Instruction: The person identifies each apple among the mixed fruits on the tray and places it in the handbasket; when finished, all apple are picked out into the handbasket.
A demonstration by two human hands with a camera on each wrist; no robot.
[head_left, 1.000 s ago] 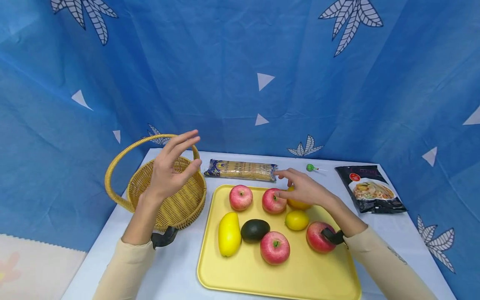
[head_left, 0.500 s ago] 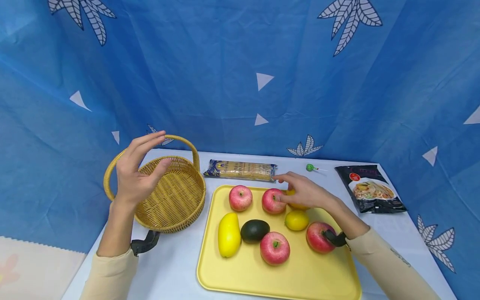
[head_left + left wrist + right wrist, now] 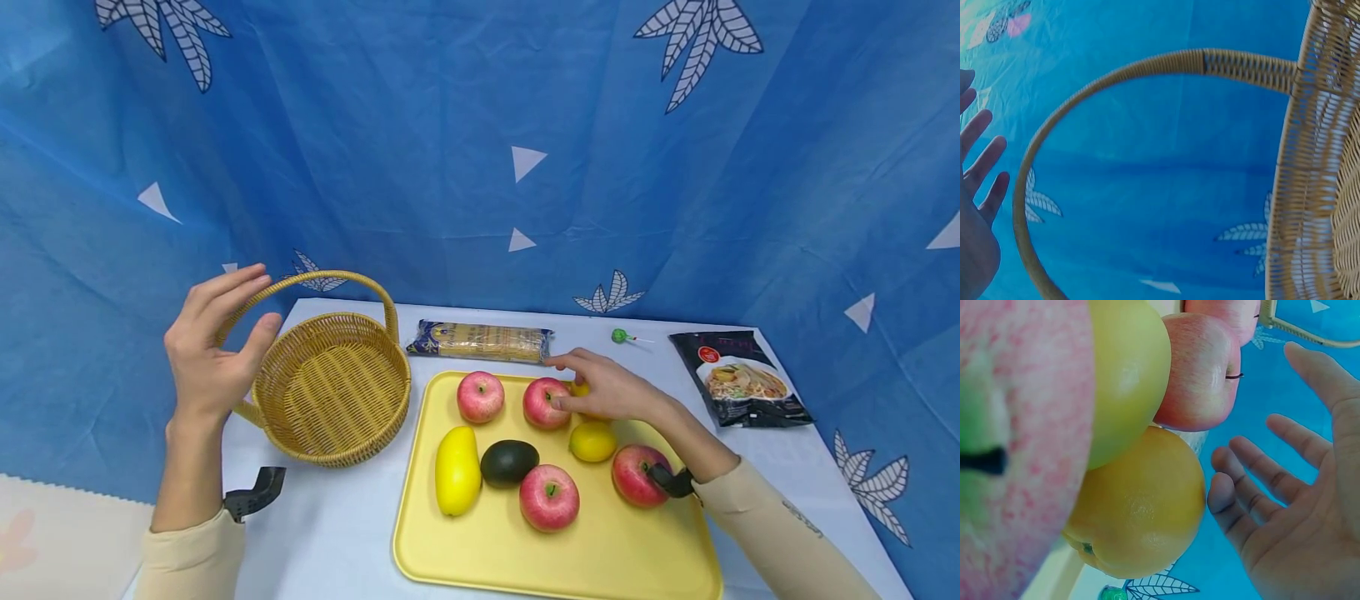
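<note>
In the head view my left hand [image 3: 206, 354] is raised beside the arched handle of a wicker basket [image 3: 401, 400], palm toward it. Its fingers are loosely extended and hold nothing; the left wrist view shows them apart from the handle [image 3: 1063, 106]. My right hand [image 3: 611, 387] hovers over the back of a yellow tray [image 3: 480, 567], fingers relaxed and holding nothing. Below it an orange [image 3: 1141, 506] is mostly hidden in the head view, near the fingertips in the right wrist view. A red apple [image 3: 542, 408] lies by the thumb, a lemon [image 3: 592, 442] nearer me.
The tray also bears other red apples [image 3: 550, 497], a yellow mango [image 3: 457, 471] and a dark green avocado [image 3: 509, 463]. Behind it lie a pack of noodles [image 3: 483, 342] and a green lollipop [image 3: 619, 335]. A black food packet [image 3: 738, 379] lies at right; a blue curtain [image 3: 420, 150] hangs behind.
My left hand has moved left, from above the basket to the outer side of its handle. My right hand has barely moved, and the fruit stays in place.
</note>
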